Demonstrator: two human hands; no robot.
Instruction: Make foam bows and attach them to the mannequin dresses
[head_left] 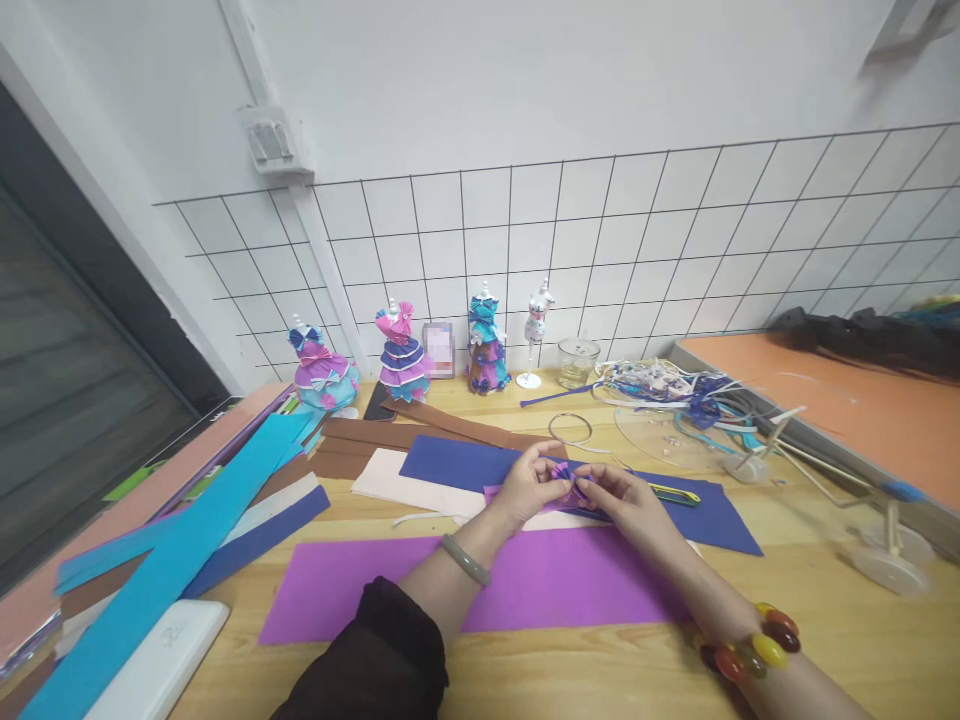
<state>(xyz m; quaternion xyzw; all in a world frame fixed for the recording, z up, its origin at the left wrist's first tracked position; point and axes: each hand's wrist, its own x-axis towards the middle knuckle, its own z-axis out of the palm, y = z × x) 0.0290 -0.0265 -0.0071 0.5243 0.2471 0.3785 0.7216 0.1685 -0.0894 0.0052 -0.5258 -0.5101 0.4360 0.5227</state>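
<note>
Between my two hands is a small piece of gathered purple and dark blue crepe paper (562,470), partly hidden by my fingers. My left hand (534,483) pinches it from the left. From the right, my right hand (616,492) closes thumb and fingertips on its other edge. Beneath them lie a dark blue strip (454,462), a pale pink strip (390,485) and a wide purple sheet (352,580). A yellow-green utility knife (679,494) rests on the blue paper just right of my right hand.
Along the wall stand miniature dress forms in paper dresses (405,355) and a bare one (537,320), beside a glass cup (577,362). Turquoise strips (187,530) cover the left side, near a white box (161,660). A scrap pile (660,385) and a wheeled stick frame (832,480) sit right.
</note>
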